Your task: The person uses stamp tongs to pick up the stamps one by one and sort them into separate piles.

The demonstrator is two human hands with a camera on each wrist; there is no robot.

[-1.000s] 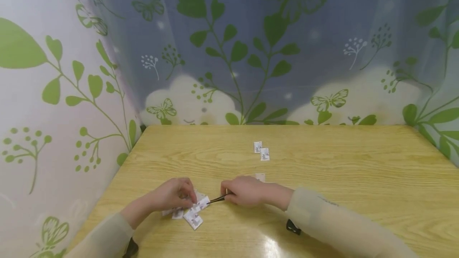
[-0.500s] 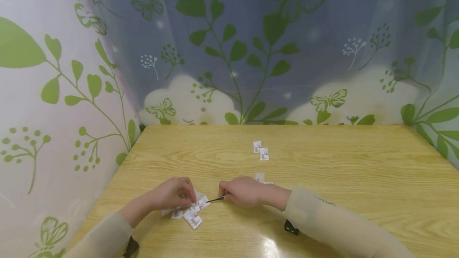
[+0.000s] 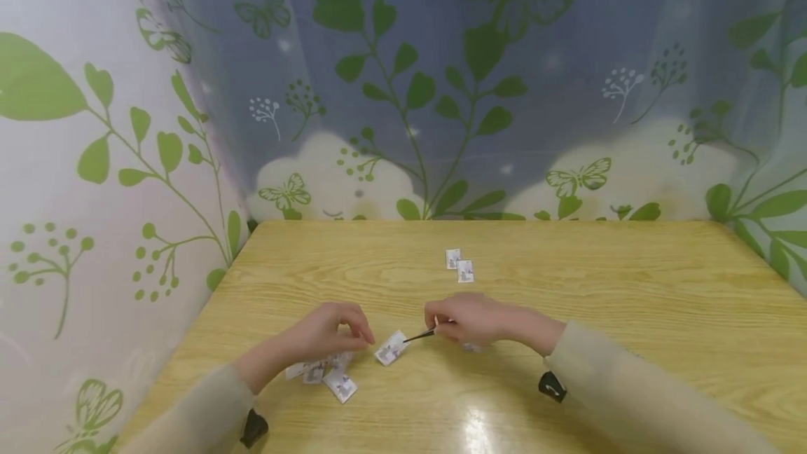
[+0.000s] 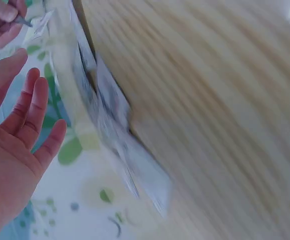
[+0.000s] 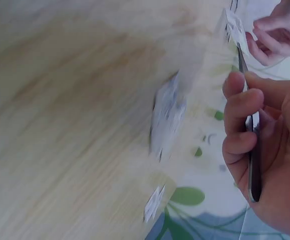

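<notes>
White with grey-violet print, a small card (image 3: 389, 349) is at the tip of the tweezers (image 3: 419, 335) near the front of the wooden table (image 3: 630, 265). It sits tilted and appears raised; the exact clearance cannot be told. Bearings are taken from this card, with twelve towards the patterned curtain (image 3: 403, 90).

Right hand (image 3: 474, 319), between two and three o'clock: fingers and thumb grip the tweezers along the shaft. Only the tip meets the card's edge, presumably so that the fingers leave the printed face uncovered.

Left hand (image 3: 334, 331), between nine and ten o'clock: grasps nothing, fingers loosely bent, fingertips just beside the card but apart from it. Its nearness suggests a steadying role over the pile.

Overlapping pile of cards (image 3: 313, 371), between eight and nine o'clock, partly below the left hand; a loose-angled card (image 3: 341, 386) lies at its near end. The heap looks gathered for easy reach.

Two far cards (image 3: 465, 272), between one and two o'clock, touch in a stepped arrangement, seemingly kept apart from the pile deliberately.
</notes>
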